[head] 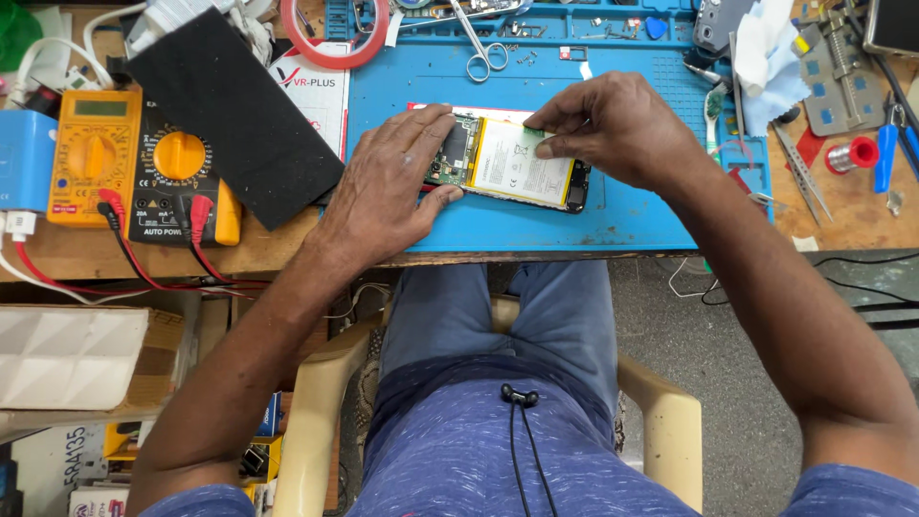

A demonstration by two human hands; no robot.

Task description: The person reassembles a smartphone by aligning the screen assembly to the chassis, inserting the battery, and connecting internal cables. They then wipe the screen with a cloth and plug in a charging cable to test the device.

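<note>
I see my left hand [388, 187] lying on the left end of the opened phone [507, 163], its fingers [421, 129] nearly straight and laid flat over the circuit board, thumb tucked against the near edge; it presses down, clamping the phone's end between fingers and thumb. My right hand [613, 124] comes in from the right, its fingers [555, 148] curled and pinched on the far right part of the pale battery [522, 163], fingertips touching its labelled face. The phone lies back open on the blue mat [632, 215], near the mat's middle, its long side running left to right.

The mat's far edge has shallow trays [613, 21] holding small screws and bits; scissors [483, 53] lie just near them. A red tape ring [335, 33] sits at the mat's far left corner, partly over a white printed card [321, 86]. Left of that, a black foam slab [235, 115] leans across 2 meters [96, 153], both orange-yellow, with red and black leads plugged in. On the right of the table [852, 206] I see tweezers [799, 172], a red solder spool [852, 153] and a white cloth [766, 48].
</note>
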